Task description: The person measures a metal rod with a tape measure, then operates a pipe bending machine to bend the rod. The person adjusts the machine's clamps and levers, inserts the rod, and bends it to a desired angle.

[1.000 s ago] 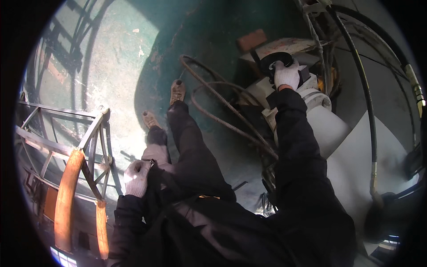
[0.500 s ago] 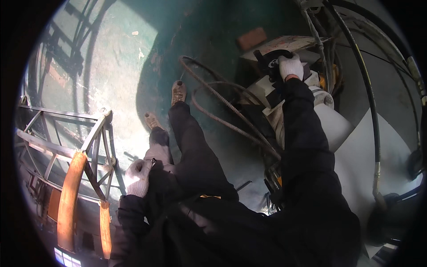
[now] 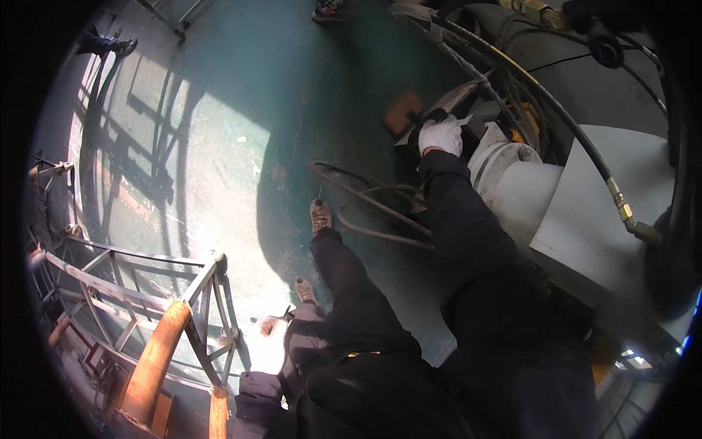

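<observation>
My right hand [image 3: 441, 135], in a white glove, reaches forward with the arm stretched out and curls over a black part [image 3: 433, 115] on top of a white cylindrical machine [image 3: 523, 190]. My left hand [image 3: 271, 325], also gloved, sits low beside my hip in harsh sunlight, next to a grey pouch [image 3: 311, 333]. It is too washed out to see whether it holds anything. My legs in dark trousers and tan shoes [image 3: 319, 215] stand on the green floor [image 3: 241, 88].
Coiled grey hoses [image 3: 365, 212] lie on the floor by my right leg. A black hose with a brass fitting [image 3: 626, 211] crosses the white machine. A metal lattice frame [image 3: 146, 293] with a rusty orange tube [image 3: 153, 362] stands at lower left. A brick-coloured block [image 3: 402, 113] lies near the machine. Another person's shoes [image 3: 330, 7] show at the top.
The view has tilted and pulled back, showing more floor. My right hand stays on the black part. My left hand has drifted a little toward my hip.
</observation>
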`<state>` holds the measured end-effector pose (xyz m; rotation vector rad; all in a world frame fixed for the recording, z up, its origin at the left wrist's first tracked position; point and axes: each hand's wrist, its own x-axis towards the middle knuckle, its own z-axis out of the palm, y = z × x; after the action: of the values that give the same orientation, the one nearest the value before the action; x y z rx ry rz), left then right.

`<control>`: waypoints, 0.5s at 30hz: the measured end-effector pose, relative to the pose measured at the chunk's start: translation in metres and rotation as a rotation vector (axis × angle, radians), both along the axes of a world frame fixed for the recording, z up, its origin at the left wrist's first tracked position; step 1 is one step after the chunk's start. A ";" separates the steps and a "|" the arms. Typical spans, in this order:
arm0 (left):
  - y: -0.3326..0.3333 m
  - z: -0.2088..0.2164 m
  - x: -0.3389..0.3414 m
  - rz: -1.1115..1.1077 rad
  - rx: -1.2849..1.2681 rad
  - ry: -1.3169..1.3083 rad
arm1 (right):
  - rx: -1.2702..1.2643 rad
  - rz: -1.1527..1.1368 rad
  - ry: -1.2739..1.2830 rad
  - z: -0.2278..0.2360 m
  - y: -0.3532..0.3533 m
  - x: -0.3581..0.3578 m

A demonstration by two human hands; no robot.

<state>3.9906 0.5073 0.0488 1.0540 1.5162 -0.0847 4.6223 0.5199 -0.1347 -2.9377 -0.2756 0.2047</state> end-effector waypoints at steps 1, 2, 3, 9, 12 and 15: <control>-0.006 0.008 -0.004 0.063 0.034 -0.078 | 0.089 -0.008 -0.140 0.004 -0.008 -0.046; -0.011 0.019 -0.015 0.072 0.029 -0.068 | 0.153 -0.026 -0.157 0.011 -0.012 -0.088; -0.016 0.024 -0.021 0.078 0.039 -0.009 | 0.211 -0.036 -0.117 0.021 -0.020 -0.132; -0.057 0.053 -0.095 -0.072 0.252 -0.111 | 0.576 0.022 0.849 0.123 -0.068 -0.399; -0.090 0.059 -0.122 -0.144 0.320 -0.080 | 0.696 0.293 1.363 0.200 -0.152 -0.507; -0.132 0.081 -0.133 -0.361 0.469 -0.190 | 0.601 0.349 1.361 0.270 -0.241 -0.562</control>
<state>3.8575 0.3749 0.1299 1.6569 1.1846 0.1241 4.0602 0.2786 0.1352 -1.6131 -0.4736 1.6545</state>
